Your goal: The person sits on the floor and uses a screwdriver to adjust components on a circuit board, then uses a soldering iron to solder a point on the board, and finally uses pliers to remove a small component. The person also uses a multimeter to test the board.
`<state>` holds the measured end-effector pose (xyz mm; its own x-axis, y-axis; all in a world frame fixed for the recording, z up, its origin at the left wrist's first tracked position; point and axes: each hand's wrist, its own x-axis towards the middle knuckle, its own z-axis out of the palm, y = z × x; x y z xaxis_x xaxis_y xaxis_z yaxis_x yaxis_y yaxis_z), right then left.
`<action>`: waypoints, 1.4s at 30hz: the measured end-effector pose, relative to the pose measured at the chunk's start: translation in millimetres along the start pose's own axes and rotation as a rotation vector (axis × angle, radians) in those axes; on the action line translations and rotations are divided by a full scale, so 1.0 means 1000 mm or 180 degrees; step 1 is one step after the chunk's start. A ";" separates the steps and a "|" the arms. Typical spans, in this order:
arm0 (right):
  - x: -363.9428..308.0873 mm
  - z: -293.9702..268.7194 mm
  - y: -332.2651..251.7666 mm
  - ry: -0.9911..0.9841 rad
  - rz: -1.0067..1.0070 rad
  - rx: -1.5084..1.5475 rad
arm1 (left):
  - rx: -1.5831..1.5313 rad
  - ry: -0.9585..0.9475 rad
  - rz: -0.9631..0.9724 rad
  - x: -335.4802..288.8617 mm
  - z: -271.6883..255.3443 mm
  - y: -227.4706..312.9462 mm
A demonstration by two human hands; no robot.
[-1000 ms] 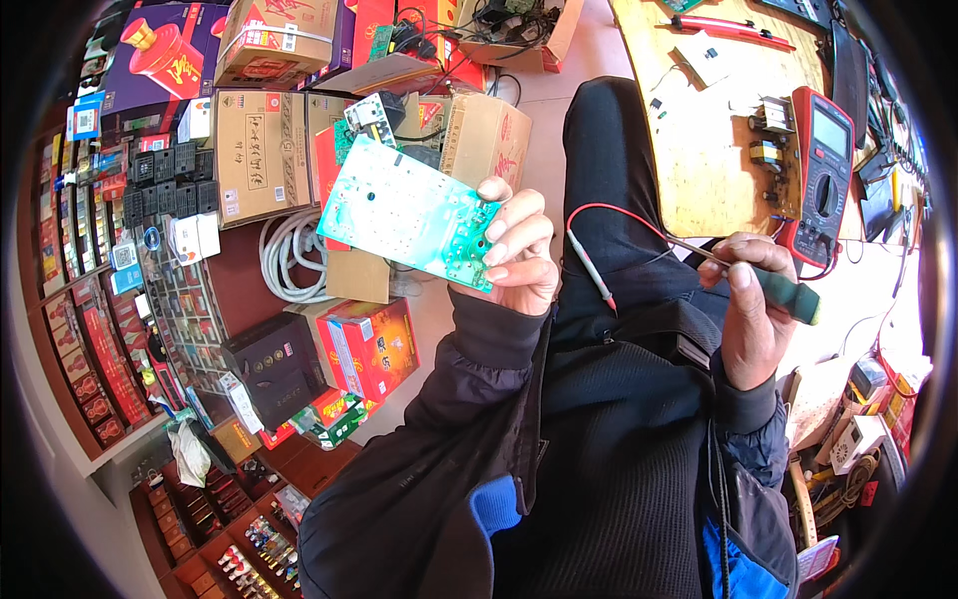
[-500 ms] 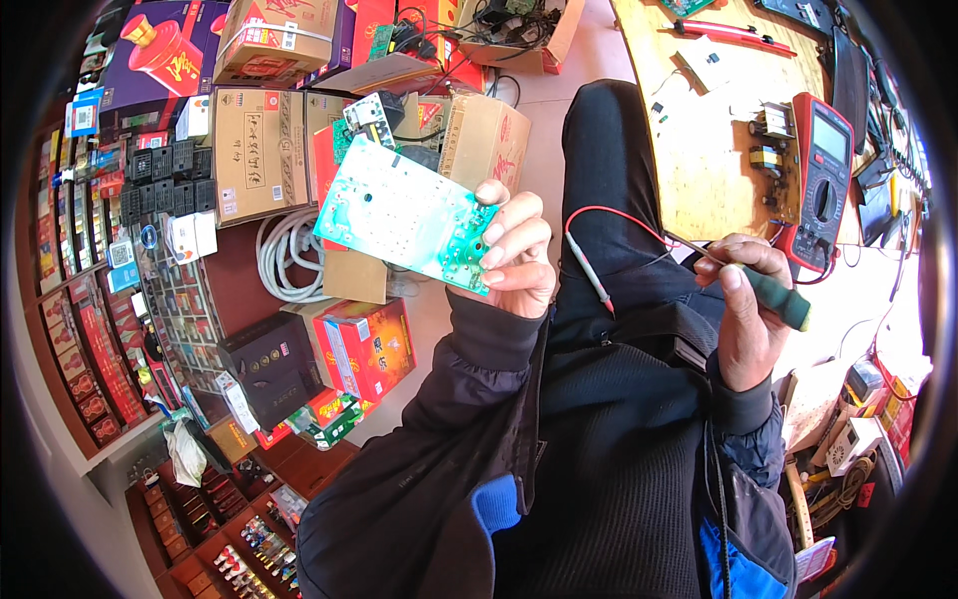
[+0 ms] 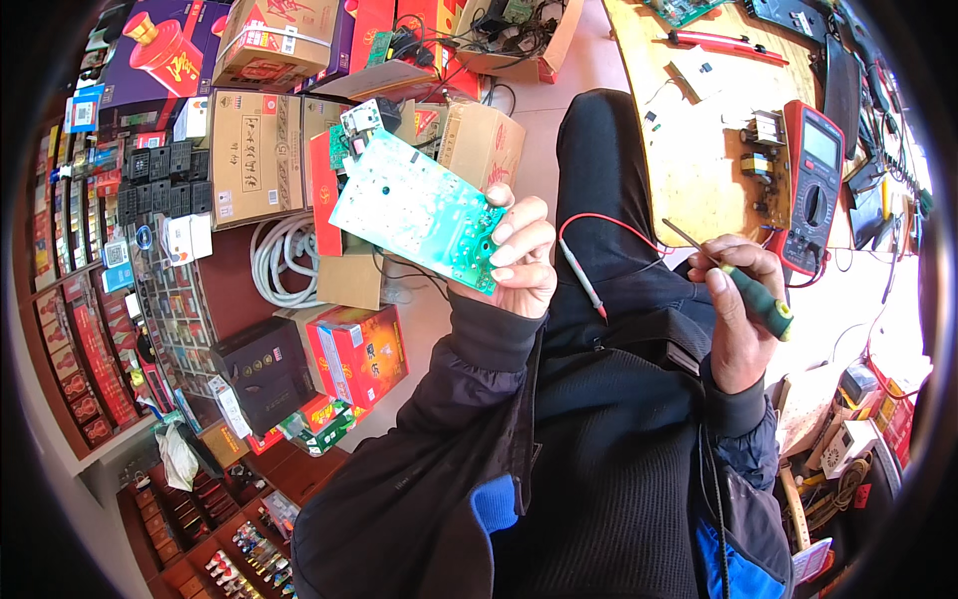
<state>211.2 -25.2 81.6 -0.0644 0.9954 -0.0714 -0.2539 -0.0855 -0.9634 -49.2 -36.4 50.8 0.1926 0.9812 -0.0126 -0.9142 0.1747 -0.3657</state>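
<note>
My left hand grips a green circuit board by its right end, solder side facing up. Its left end has a round hole and sits above the boxes on the floor. In my right hand is a screwdriver with a dark green handle, its thin shaft pointing up and left toward the bench edge. A test probe with a pale grip and red tip lies across my leg, its red lead running toward my right hand. The red multimeter stands beyond my right hand on the wooden bench.
Electronic parts and red probes lie on the yellow wooden bench. On the left are cardboard boxes, a coiled white hose and shelves of packages. An open carton holds tangled cables. A bin of scraps stands at lower right.
The circuit board has shifted slightly right and tilted a little more. My right hand has turned the screwdriver so its shaft points further up; the view has shifted slightly.
</note>
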 end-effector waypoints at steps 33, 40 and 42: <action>0.045 -0.018 0.006 -0.1057 -0.1086 -0.3170 | 0.3980 0.1271 0.0617 0.036 -0.022 0.001; 0.048 -0.040 0.007 -0.1458 -0.1336 -0.3375 | 0.4206 0.1281 0.0669 0.045 -0.027 -0.018; 0.050 -0.042 0.009 -0.1662 -0.1349 -0.3477 | 0.4055 0.1346 0.0602 0.047 -0.024 -0.023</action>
<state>246.7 25.4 58.1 -0.6054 0.7794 0.1614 0.5564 0.5595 -0.6143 -10.8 3.4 36.1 -0.0884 0.9387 -0.3332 -0.5867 0.2213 0.7790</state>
